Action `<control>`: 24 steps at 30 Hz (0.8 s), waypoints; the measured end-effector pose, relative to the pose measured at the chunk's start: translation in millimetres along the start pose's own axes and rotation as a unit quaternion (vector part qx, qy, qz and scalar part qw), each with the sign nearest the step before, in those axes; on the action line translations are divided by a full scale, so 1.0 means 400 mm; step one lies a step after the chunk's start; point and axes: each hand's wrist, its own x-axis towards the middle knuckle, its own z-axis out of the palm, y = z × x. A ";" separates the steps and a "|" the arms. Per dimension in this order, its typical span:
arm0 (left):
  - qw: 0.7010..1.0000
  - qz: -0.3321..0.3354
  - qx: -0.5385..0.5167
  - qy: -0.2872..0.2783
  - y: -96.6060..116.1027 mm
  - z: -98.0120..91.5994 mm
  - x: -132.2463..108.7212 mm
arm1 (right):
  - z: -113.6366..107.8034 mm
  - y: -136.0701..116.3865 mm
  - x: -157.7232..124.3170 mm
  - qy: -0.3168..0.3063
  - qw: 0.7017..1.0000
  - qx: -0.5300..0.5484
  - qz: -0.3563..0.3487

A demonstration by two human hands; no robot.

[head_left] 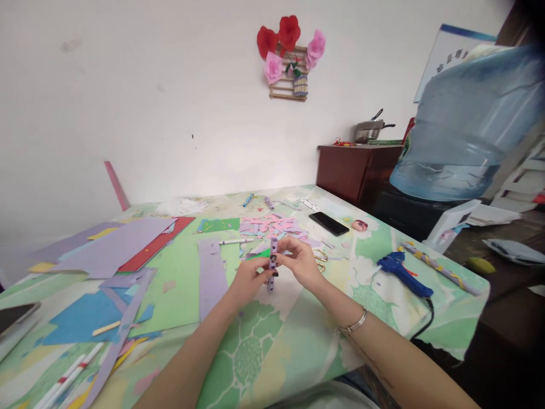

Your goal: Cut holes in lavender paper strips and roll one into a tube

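A short purple paper tube (271, 284) with dark spots stands upright between my two hands, above the tablecloth. My left hand (252, 278) grips it low down from the left, thumb and fingers closed. My right hand (297, 260) pinches its upper part from the right, thumb against the near side. Just behind the hands lie the gold scissors handles (320, 258) and a heap of pink paper strips (272, 226). To the left is a lilac paper strip (210, 278) with a white marker (236, 241) across its top end.
Coloured paper sheets (114, 244) and blue scraps (85, 318) cover the table's left side. On the right lie a black phone (329, 223), a blue glue gun (404, 272) with its cord, and a long decorated stick (440, 267). A large water bottle (460, 125) stands beyond the right edge.
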 end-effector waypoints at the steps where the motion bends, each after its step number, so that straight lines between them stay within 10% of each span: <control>1: 1.000 0.004 0.009 -0.002 0.003 0.000 0.000 | -0.001 -0.001 0.001 -0.005 1.000 0.002 0.001; 24: 0.981 -0.014 -0.164 -0.104 0.014 0.047 -0.017 | -0.010 0.004 0.004 -0.002 0.997 0.080 -0.011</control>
